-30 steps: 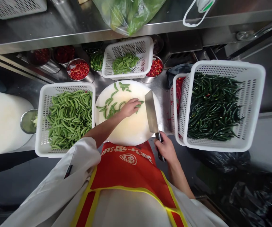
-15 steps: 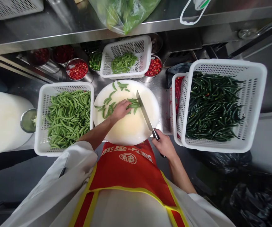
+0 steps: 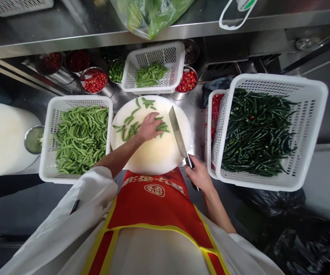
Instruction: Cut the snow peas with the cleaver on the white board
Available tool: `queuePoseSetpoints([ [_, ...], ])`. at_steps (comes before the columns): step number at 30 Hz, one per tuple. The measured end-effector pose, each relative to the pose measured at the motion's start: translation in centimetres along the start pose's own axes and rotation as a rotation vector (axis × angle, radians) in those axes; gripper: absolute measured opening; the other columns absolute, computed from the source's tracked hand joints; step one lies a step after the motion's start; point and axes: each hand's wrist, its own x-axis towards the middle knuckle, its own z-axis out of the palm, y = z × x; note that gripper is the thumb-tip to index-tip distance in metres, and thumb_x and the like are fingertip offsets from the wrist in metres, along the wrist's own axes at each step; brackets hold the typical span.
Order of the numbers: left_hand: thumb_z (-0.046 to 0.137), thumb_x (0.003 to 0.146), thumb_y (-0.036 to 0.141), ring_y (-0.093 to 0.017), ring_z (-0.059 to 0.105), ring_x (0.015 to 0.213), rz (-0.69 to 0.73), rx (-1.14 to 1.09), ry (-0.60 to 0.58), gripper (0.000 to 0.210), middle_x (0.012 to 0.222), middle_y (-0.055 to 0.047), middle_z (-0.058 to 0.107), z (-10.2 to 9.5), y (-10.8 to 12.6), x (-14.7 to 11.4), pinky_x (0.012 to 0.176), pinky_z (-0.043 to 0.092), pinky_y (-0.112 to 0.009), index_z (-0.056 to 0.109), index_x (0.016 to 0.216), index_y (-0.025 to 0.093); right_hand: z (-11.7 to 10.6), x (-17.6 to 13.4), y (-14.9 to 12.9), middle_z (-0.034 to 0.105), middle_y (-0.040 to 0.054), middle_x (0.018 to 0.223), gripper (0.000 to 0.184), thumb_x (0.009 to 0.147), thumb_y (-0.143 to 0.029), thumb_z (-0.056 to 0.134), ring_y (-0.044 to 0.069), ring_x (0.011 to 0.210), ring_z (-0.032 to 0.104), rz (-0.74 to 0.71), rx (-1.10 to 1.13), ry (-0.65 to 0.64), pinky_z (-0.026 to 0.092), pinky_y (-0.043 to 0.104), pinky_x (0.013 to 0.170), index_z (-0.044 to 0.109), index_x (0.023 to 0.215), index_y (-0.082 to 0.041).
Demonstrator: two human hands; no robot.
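Observation:
My left hand [image 3: 150,127] lies over the round white cutting board [image 3: 150,158], its fingers spread and touching green pea pods [image 3: 162,127]. A few of these pods show just right of my fingertips; others lie scattered on the board's left and upper parts. What is under my palm is hidden. In my right hand [image 3: 198,175], at the board's lower right edge, is the black handle of a kitchen knife [image 3: 177,130]. Its broad blade slants up over the board, right of the pods and apart from them.
A white basket of pea pods [image 3: 43,160] stands left, another small basket [image 3: 129,82] behind the board. Right is a large basket [image 3: 315,126] of dark green chillies, beside a basket of red ones. Metal bowls of cut chillies [image 3: 95,82] line the back under a steel shelf [image 3: 75,38].
My left hand has opened from its bunched hold on the pods, fingers now spread further up. The knife blade has moved slightly right, away from the pods.

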Motion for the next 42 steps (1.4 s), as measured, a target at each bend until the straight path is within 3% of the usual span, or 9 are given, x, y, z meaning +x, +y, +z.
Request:
queuePoseSetpoints([
  [4,0.080,0.082,0.031,-0.032,0.056,0.125,-0.053,-0.051,-0.063,0.031,0.134,-0.012,0.058,0.6,0.5,0.3,0.109,0.046,-0.048,0.069,0.109,0.021,-0.1,0.0,1.0,0.058,-0.0033,0.061,0.049,0.085,-0.036,0.053,0.018,0.054,0.056,0.001,0.053,-0.005,0.043,0.027,0.056,0.062,0.130,-0.017],
  [9,0.071,0.089,0.029,-0.030,0.059,0.114,-0.356,0.025,0.063,0.020,0.120,-0.013,0.062,2.1,3.7,-0.4,0.100,0.049,-0.045,0.065,0.106,0.021,-0.1,0.1,1.6,0.058,-0.0034,0.061,0.048,0.086,-0.035,0.054,0.018,0.055,0.057,-0.021,0.084,-0.018,0.044,0.027,0.056,0.062,0.130,-0.017],
  [14,0.069,0.089,0.043,-0.034,0.056,0.115,-0.510,0.120,0.098,0.032,0.121,-0.016,0.060,3.0,6.1,-0.6,0.098,0.048,-0.047,0.060,0.109,0.019,-0.2,0.5,1.8,0.059,-0.0032,0.063,0.048,0.086,-0.035,0.053,0.018,0.055,0.057,-0.021,0.108,-0.027,0.046,0.027,0.057,0.061,0.130,-0.017],
  [17,0.066,0.092,0.043,-0.035,0.054,0.117,-0.439,0.148,0.032,0.034,0.127,-0.017,0.059,3.1,6.4,-0.7,0.100,0.046,-0.047,0.060,0.113,0.018,-0.4,0.5,1.9,0.059,-0.0032,0.064,0.046,0.087,-0.036,0.053,0.017,0.055,0.057,-0.012,0.115,-0.033,0.046,0.027,0.057,0.062,0.128,-0.018],
  [22,0.059,0.096,0.030,-0.030,0.055,0.121,-0.105,0.024,-0.129,0.027,0.133,-0.014,0.060,2.7,5.4,-1.0,0.105,0.045,-0.044,0.061,0.121,0.018,-0.9,0.0,2.3,0.060,-0.0012,0.071,0.048,0.087,-0.039,0.053,0.017,0.055,0.057,0.020,0.091,-0.018,0.046,0.028,0.056,0.061,0.128,-0.017],
  [25,0.064,0.093,0.030,-0.030,0.056,0.124,0.042,-0.055,-0.165,0.029,0.133,-0.013,0.061,2.4,3.9,-1.0,0.109,0.045,-0.045,0.063,0.120,0.018,-1.1,-0.7,2.3,0.059,-0.0019,0.069,0.050,0.086,-0.040,0.053,0.017,0.055,0.055,0.037,0.046,-0.016,0.044,0.028,0.057,0.060,0.131,-0.017],
  [32,0.077,0.084,0.033,-0.025,0.054,0.131,0.041,-0.216,-0.054,0.039,0.139,-0.013,0.055,1.7,1.9,-1.8,0.113,0.046,-0.038,0.059,0.117,0.019,-0.3,-1.6,1.7,0.056,-0.0040,0.065,0.046,0.087,-0.036,0.051,0.015,0.053,0.050,-0.009,0.021,-0.042,0.040,0.026,0.058,0.063,0.128,-0.019],
  [37,0.071,0.087,0.029,-0.023,0.059,0.119,-0.036,-0.243,0.024,0.025,0.121,-0.011,0.062,0.9,0.7,-2.5,0.105,0.051,-0.038,0.059,0.108,0.019,-0.1,-1.8,1.2,0.054,-0.0047,0.063,0.045,0.087,-0.035,0.052,0.015,0.052,0.049,-0.010,-0.011,-0.028,0.039,0.026,0.058,0.064,0.128,-0.019],
  [42,0.066,0.087,0.024,-0.022,0.061,0.115,-0.028,-0.242,-0.001,0.016,0.115,-0.010,0.066,0.5,-0.5,-2.9,0.104,0.051,-0.038,0.062,0.102,0.020,-0.1,-1.8,1.1,0.052,-0.0049,0.060,0.045,0.086,-0.035,0.051,0.015,0.052,0.049,-0.024,-0.040,-0.035,0.039,0.026,0.057,0.065,0.126,-0.019],
])
